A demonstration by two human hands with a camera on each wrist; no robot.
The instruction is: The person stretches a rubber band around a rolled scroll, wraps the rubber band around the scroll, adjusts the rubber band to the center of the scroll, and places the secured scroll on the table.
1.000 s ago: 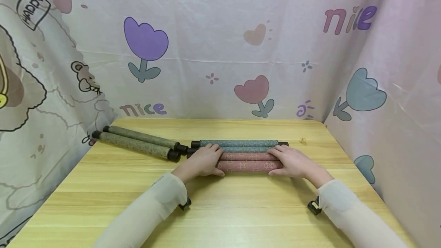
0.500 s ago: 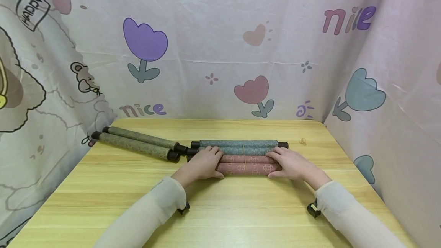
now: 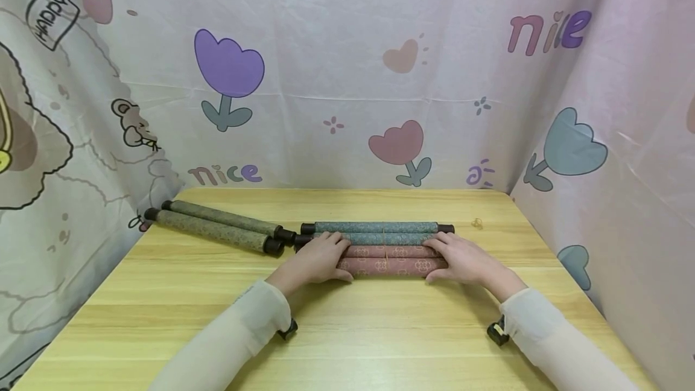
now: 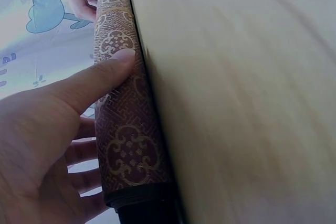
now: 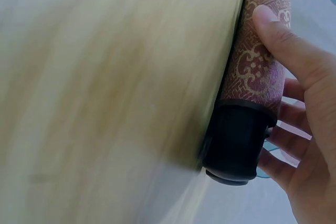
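Note:
A pink patterned hanging scroll (image 3: 388, 267), rolled from both ends into two side-by-side rolls with a thin tie at its middle, lies across the wooden table. My left hand (image 3: 317, 257) holds its left part, thumb on the near roll and fingers over the far side. On the right part, my right hand (image 3: 471, 260) grips the same way. Its black end knob (image 5: 236, 140) shows in the right wrist view. Directly behind lies a blue rolled scroll (image 3: 377, 227), also tied at its middle; the fingertips of both hands reach its near roll.
To the left, a green rolled scroll (image 3: 214, 231) with black knobs lies at a slant, its right end close to the blue scroll's left knobs. A small tan loop (image 3: 477, 222) rests at the back right. A printed curtain (image 3: 326, 77) stands behind the table (image 3: 347, 343).
The pink scroll has come slightly down or towards me, with both hands on it, and more of the blue scroll's near roll shows behind it. The green scroll has stayed in place.

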